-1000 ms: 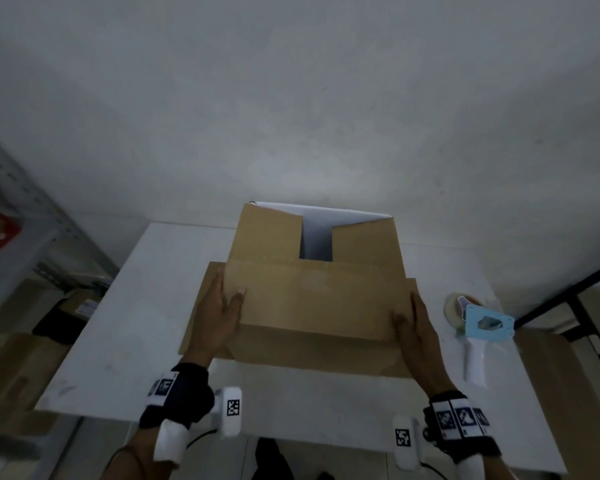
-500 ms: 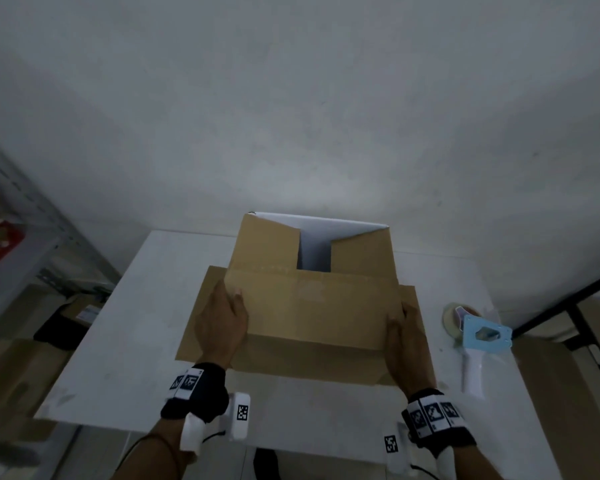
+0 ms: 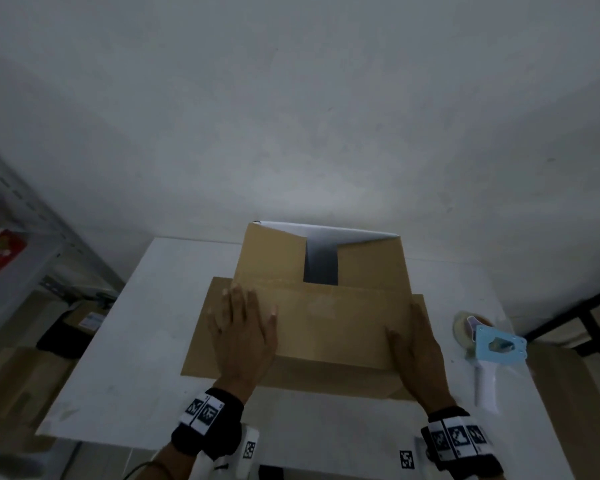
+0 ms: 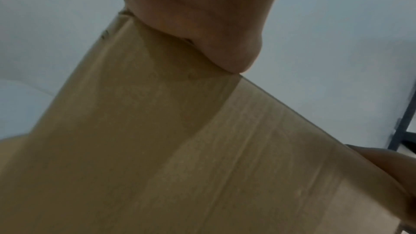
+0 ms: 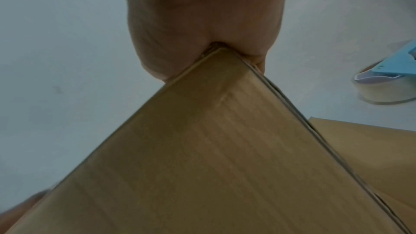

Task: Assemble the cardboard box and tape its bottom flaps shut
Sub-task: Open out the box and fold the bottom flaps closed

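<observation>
The brown cardboard box (image 3: 371, 265) stands on the white table (image 3: 125, 375) with its flaps upward. Both short side flaps are folded in, and the far long flap (image 3: 326, 233) stands up, showing its white inside. The near long flap (image 3: 329, 323) is folded down over the opening. My left hand (image 3: 243, 327) lies flat on that flap's left end with fingers spread. My right hand (image 3: 418, 351) presses the flap's right corner, thumb on top. Up close, the left hand's palm (image 4: 202, 15) rests on cardboard, and the right hand's palm (image 5: 202, 15) meets the flap corner (image 5: 225, 63).
A blue tape dispenser (image 3: 496, 348) with a white handle and a clear tape roll lies on the table right of the box, also in the right wrist view (image 5: 387, 84). Metal shelving (image 3: 18, 237) and stacked cartons stand at the left. A dark frame (image 3: 586, 306) is at the right.
My left hand has slid from the box's left edge onto the top of the near flap and spread flat. The flap has come lower over the opening. The right hand stays at its corner.
</observation>
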